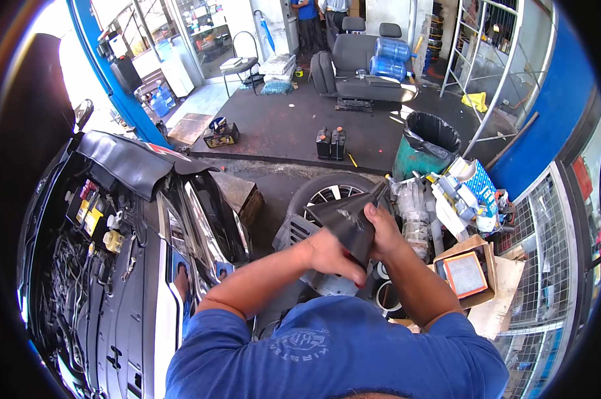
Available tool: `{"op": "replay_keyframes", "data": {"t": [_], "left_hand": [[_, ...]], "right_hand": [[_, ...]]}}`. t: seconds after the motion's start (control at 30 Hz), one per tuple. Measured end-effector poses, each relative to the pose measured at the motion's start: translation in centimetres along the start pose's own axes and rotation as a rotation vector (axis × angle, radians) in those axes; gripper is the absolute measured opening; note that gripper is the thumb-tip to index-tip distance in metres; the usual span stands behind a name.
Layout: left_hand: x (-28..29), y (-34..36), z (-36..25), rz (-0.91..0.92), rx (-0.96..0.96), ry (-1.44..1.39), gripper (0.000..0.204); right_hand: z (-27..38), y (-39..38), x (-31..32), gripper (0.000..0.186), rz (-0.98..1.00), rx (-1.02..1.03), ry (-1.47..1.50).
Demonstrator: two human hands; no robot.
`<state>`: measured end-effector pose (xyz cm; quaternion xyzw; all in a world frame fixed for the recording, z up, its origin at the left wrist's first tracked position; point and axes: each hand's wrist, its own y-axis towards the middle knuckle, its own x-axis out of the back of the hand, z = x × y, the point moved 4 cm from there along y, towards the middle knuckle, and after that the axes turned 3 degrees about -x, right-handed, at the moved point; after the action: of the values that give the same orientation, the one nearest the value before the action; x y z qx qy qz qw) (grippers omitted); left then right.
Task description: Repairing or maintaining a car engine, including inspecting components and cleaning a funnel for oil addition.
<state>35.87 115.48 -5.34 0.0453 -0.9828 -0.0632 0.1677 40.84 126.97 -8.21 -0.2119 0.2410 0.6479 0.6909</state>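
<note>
A black cone-shaped funnel (pixel 348 223) is held up in front of my chest, tilted, with its narrow spout pointing away to the upper right. My right hand (pixel 384 233) grips its right side, thumb up along the cone near the spout. At the wide end, my left hand (pixel 335 258) is closed against the funnel; its fingertips are partly hidden. A bit of red shows beside my left fingers, too small to name. Behind the funnel lies a wheel with a tire (pixel 330 193), next to a grey slotted metal plate (pixel 294 229).
At left stands a car with its engine bay (pixel 94 266) exposed. To the right are a lined green bin (pixel 420 156), wrapped cylindrical parts (pixel 413 216) and an air filter (pixel 465 274) in a carton. Beyond are batteries (pixel 331 143), a car seat (pixel 363 63) and people standing.
</note>
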Motion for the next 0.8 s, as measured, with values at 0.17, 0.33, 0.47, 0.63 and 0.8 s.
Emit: {"op": "replay_keyframes", "data": {"t": [0.17,0.33,0.47,0.63,0.8], "left_hand": [[-0.1,-0.4,0.6,-0.215,-0.249,-0.182,0.094],[0.5,0.0,-0.9,-0.177,-0.184,0.059,0.091],[0.9,0.1,-0.4,0.158,0.178,0.955,0.066],[0.6,-0.4,0.4,0.182,0.062,0.743,0.075],[-1.9,-0.5,2.2,-0.383,-0.254,-1.045,0.086]], "right_hand": [[1.9,-0.2,-2.6,0.073,0.149,0.14,-0.016],[-0.1,0.6,-0.9,0.063,0.065,0.016,-0.029],[-3.6,0.9,-1.1,0.057,-0.107,-0.19,0.231],[-3.3,0.6,-0.6,0.059,-0.018,-0.177,0.135],[1.6,0.4,-2.4,0.061,0.168,0.239,-0.041]]}}
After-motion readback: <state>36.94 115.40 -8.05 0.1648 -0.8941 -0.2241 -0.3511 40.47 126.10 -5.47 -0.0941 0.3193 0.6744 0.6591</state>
